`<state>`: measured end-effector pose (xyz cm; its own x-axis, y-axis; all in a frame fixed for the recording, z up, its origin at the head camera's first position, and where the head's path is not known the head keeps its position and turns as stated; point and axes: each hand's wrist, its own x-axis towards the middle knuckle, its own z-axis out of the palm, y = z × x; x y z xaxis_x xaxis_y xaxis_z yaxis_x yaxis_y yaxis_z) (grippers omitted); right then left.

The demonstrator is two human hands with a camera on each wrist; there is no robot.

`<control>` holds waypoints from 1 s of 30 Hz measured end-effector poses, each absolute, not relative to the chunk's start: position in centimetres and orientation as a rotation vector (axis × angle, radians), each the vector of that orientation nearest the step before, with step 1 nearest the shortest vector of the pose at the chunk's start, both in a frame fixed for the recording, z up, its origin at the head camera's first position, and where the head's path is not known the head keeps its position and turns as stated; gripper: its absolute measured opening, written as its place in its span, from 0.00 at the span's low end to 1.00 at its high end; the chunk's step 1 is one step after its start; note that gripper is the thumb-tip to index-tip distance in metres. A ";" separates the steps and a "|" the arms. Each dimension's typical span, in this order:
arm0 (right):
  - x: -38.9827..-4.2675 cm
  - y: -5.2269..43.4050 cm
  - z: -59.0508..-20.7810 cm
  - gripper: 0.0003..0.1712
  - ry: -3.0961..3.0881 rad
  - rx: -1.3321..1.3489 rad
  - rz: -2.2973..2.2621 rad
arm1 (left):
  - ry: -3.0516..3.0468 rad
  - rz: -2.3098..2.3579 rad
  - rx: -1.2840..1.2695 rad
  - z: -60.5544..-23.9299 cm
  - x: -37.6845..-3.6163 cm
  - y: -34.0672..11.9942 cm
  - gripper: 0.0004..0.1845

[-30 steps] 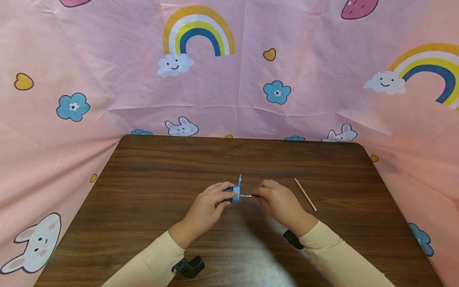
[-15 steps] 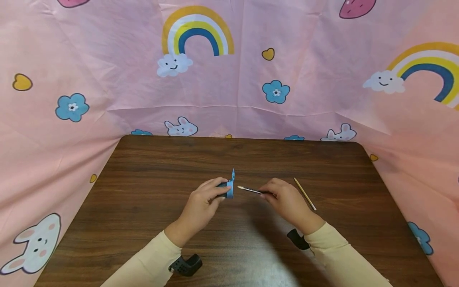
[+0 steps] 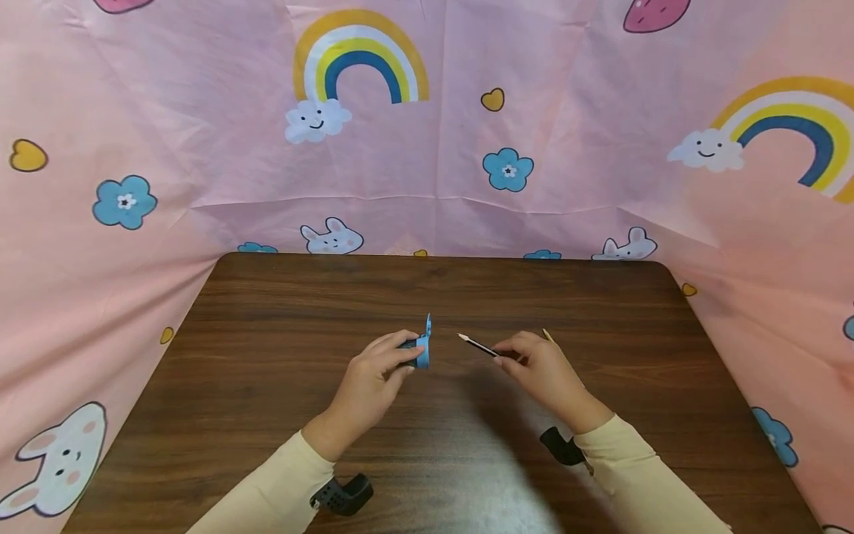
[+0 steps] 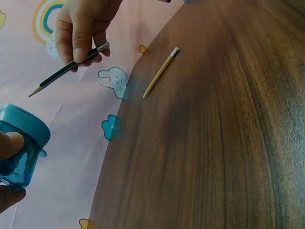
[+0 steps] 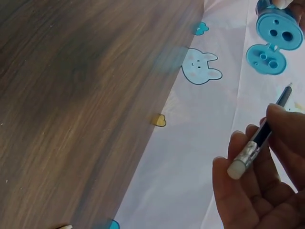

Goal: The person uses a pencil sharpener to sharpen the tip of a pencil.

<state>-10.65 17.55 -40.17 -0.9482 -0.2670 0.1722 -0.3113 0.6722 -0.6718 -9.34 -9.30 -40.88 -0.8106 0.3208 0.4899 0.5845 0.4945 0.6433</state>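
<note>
1. Your left hand (image 3: 373,374) grips the blue sharpener (image 3: 419,351) just left of the middle of the head view, fingers curled round its tub — its lid (image 5: 266,58) hangs open on a hinge, holes showing at the upper right of the right wrist view.
2. Your right hand (image 3: 543,371) pinches the dark pencil (image 3: 477,345) near its eraser end, right of centre in the head view. Its tip points toward the sharpener, a clear gap between them.
3. That tip looks sharp in the left wrist view, so the sharpening of this pencil seems done — the pencil is out of the hole.
4. A yellow pencil (image 4: 161,72) lies on the tabletop (image 3: 280,415), just beyond your right hand; I judge it is left to do, though its tip is too small to tell.
5. The lid is not yet closed.
</note>
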 end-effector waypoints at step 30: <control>-13.4 20.4 -43.0 0.11 -2.987 -0.098 1.355 | -2.416 -1.169 -0.770 -42.5 -10.8 -9.7 0.18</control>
<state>-13.39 20.40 -43.04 -0.9885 -0.0032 -0.1513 0.1118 0.6586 -0.7442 -10.82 -9.66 -42.47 -0.7920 0.3197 0.5201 0.6062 0.5127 0.6080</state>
